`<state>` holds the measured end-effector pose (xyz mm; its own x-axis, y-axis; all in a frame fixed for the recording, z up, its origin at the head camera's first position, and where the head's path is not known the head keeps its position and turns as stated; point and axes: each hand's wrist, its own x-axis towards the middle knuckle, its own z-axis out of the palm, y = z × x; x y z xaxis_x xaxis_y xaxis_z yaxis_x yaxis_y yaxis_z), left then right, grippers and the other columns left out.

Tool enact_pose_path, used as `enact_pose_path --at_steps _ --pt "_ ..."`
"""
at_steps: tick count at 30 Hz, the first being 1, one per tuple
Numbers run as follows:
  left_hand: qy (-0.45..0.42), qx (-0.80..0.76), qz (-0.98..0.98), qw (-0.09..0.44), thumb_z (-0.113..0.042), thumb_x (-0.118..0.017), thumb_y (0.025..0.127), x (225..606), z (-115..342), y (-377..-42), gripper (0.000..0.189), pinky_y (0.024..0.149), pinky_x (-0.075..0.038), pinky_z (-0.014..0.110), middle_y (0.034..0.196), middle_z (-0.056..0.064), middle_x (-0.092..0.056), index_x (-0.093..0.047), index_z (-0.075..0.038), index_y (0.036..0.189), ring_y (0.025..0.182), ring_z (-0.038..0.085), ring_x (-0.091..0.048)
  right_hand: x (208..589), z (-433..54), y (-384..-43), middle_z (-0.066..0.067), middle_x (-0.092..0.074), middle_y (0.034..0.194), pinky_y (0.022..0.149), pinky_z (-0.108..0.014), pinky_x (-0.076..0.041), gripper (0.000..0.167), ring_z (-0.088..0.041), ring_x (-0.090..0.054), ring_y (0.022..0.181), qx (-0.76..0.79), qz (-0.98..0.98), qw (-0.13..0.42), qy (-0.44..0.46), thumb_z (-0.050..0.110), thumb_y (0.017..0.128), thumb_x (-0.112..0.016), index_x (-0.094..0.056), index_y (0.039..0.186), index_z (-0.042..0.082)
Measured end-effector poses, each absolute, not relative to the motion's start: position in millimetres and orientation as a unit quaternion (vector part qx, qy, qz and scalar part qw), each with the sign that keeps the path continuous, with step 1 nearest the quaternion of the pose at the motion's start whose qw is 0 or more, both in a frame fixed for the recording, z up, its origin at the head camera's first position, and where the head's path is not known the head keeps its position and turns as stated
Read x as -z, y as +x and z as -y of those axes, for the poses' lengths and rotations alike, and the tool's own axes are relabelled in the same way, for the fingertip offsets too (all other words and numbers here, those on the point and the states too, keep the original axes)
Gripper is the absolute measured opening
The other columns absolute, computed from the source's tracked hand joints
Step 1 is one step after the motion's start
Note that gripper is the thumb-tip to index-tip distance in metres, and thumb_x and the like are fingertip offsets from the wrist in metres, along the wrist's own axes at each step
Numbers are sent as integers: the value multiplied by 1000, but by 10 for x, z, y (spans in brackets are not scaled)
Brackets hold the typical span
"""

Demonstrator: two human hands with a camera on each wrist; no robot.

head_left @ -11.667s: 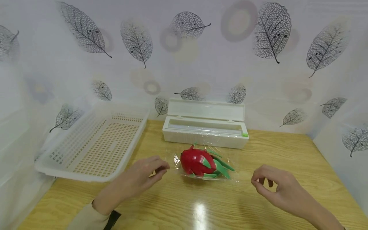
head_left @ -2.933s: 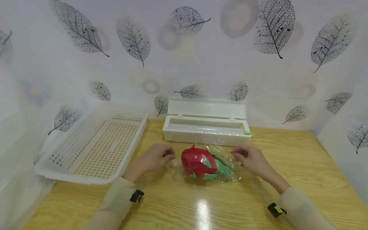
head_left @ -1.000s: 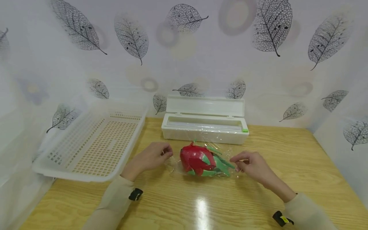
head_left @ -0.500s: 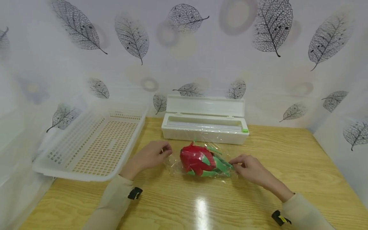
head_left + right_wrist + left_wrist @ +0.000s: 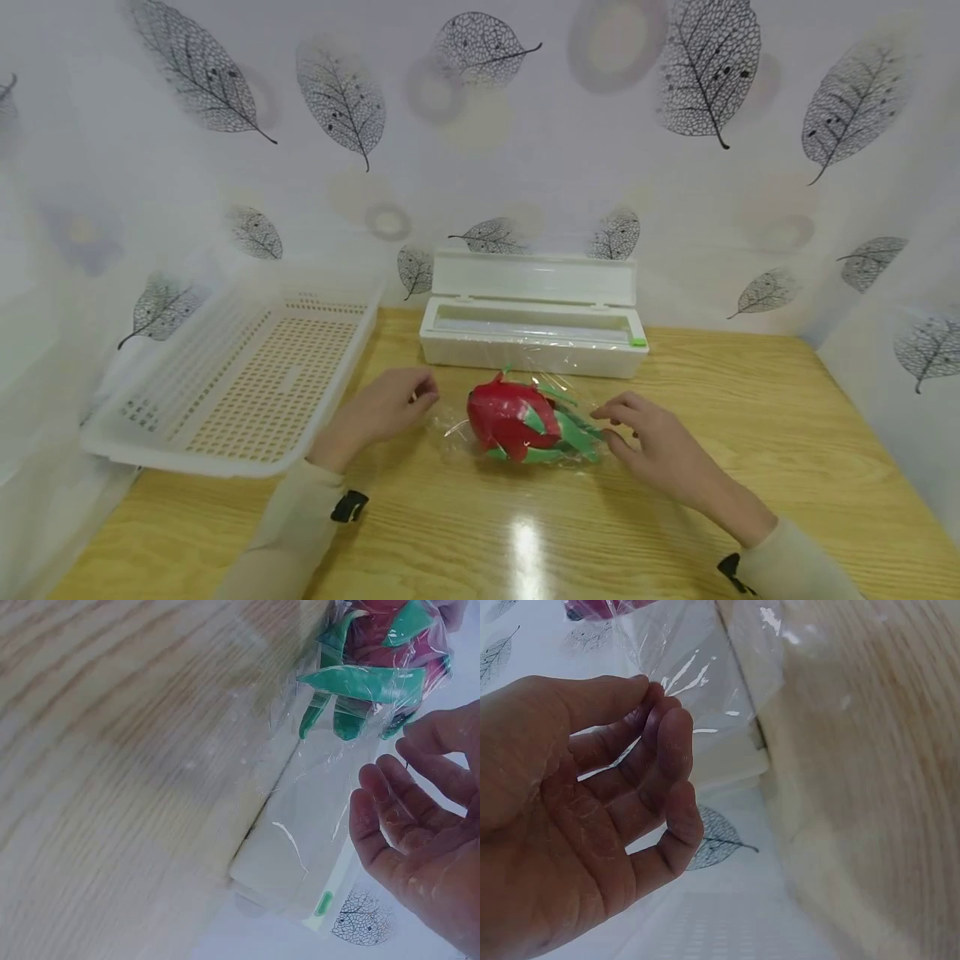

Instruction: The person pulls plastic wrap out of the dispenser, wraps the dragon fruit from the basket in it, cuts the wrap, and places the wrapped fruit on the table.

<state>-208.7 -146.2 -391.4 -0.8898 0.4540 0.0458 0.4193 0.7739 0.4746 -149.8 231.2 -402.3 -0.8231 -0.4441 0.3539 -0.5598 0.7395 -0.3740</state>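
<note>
A red dragon fruit (image 5: 504,417) with green leafy scales lies on its side, wrapped in clear plastic wrap (image 5: 459,433). My left hand (image 5: 382,412) is at its left end; in the left wrist view the thumb and index fingertips meet at the edge of the wrap (image 5: 697,675). The other fingers curl loosely. On the right, my right hand (image 5: 660,446) is beside the leafy end, thumb and fingers parted. In the right wrist view nothing sits between the fingers of my right hand (image 5: 427,802), and the green scales (image 5: 367,682) show under crinkled wrap.
Behind the fruit stands a white plastic-wrap box (image 5: 532,350), lid up, with a roll inside and a green slider (image 5: 637,342) at its right end. A white perforated basket (image 5: 277,375) stands left on the wooden table (image 5: 450,533). Leaf-patterned sheeting (image 5: 525,150) hangs behind.
The right hand's thumb and fingers, earlier together on the wrap by the leafy end, have parted. The left hand has drawn slightly left. Over the longer span, the wrap's sides have been gathered closer.
</note>
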Motion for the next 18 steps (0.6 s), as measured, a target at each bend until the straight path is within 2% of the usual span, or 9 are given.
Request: enact_pose_path --at_steps 5,8,11,14,16,18 --pt "228 -261 -937 -49 -10 -62 99 3755 1453 -1946 5 73 -53 29 89 1 -68 -67 -9 97 80 12 -61 4049 -2332 -1456 -2 -72 110 77 -34 -62 38 -17 -71 95 -149 916 158 339 13 82 -84 -73 118 8" --pt "245 -261 -931 -71 -13 -64 99 3644 1422 -1804 4 69 -52 24 89 -3 -66 -67 -12 97 78 8 -59 4065 -2354 -1446 -5 -73 113 81 -38 -62 47 -20 -71 99 -108 918 156 347 21 78 -88 -72 120 7" --pt "270 -236 -932 -51 -18 -67 98 3624 1382 -1673 2 70 -52 20 91 -7 -66 -68 -16 99 81 4 -60 4068 -2374 -1440 -5 -73 114 82 -40 -62 51 -21 -71 100 -81 925 142 342 27 77 -90 -73 120 8" --pt "280 -213 -936 -17 -21 -68 98 3684 1374 -1584 8 72 -53 19 96 -7 -67 -69 -15 104 85 5 -62 4060 -2379 -1447 -4 -74 111 80 -40 -61 48 -20 -72 99 -68 925 143 345 31 77 -89 -74 117 10" --pt "276 -207 -939 1 -21 -69 97 3740 1396 -1550 12 72 -53 20 99 -5 -67 -69 -14 106 87 8 -63 4050 -2380 -1456 -3 -75 110 79 -39 -62 42 -19 -73 97 -71 921 148 354 28 80 -87 -75 115 9" --pt "264 -204 -943 18 -23 -70 97 3794 1428 -1530 14 72 -53 21 102 -3 -67 -68 -13 106 88 11 -64 4032 -2385 -1453 -5 -76 111 80 -40 -62 33 -20 -73 98 -77 918 145 360 20 86 -80 -74 117 7"
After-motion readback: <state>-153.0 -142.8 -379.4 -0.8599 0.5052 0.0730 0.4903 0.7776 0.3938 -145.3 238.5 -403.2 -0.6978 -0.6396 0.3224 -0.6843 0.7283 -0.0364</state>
